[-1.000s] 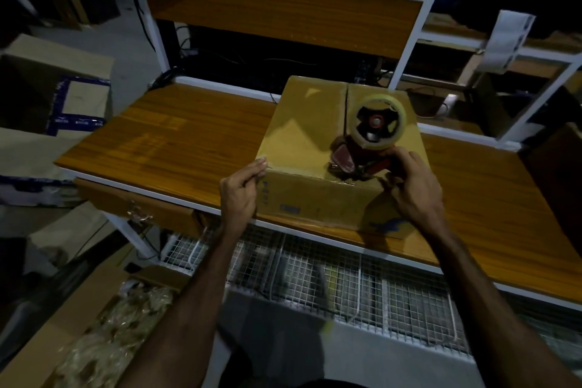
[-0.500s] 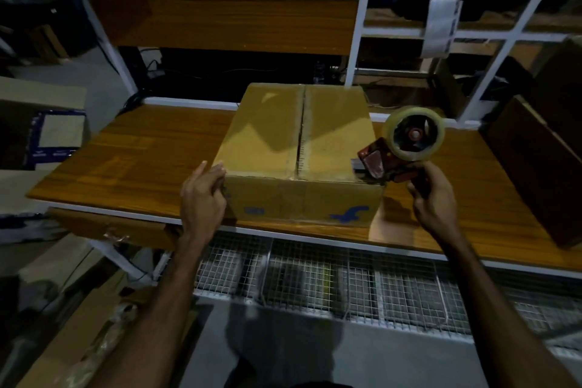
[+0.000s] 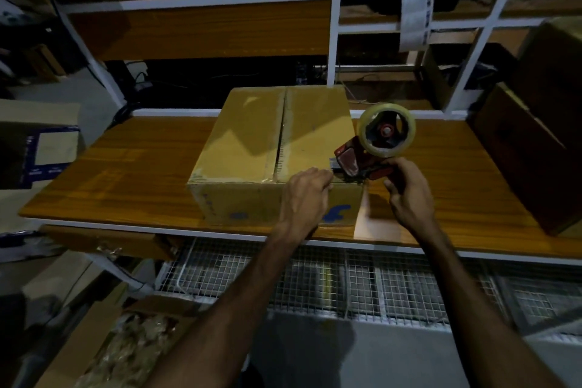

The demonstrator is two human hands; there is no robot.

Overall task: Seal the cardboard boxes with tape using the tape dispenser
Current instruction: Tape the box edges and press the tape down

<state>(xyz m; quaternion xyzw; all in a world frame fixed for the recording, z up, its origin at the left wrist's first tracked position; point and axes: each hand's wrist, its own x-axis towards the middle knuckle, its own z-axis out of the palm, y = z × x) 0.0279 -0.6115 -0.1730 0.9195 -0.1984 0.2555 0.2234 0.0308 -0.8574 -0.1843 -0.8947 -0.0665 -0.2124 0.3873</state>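
A closed brown cardboard box (image 3: 252, 142) stands on the wooden table (image 3: 126, 179), its centre seam running away from me. My right hand (image 3: 409, 192) grips the handle of a red tape dispenser (image 3: 349, 161) with a clear tape roll (image 3: 406, 138), held at the box's front right corner. My left hand (image 3: 307, 195) lies over the box's front top edge, fingers curled together at the dispenser's mouth, pinching at the tape end. The clear tape itself is hard to make out.
A dark brown box (image 3: 519, 151) stands on the table's right end. White shelf posts (image 3: 333, 41) rise behind the box. A wire mesh shelf (image 3: 315, 277) runs under the table. An open carton of packing material (image 3: 126, 350) sits on the floor at lower left.
My left hand left the box's front left corner and moved right to the dispenser's mouth. The dispenser came off the box top to its right front corner. The view shifted right.
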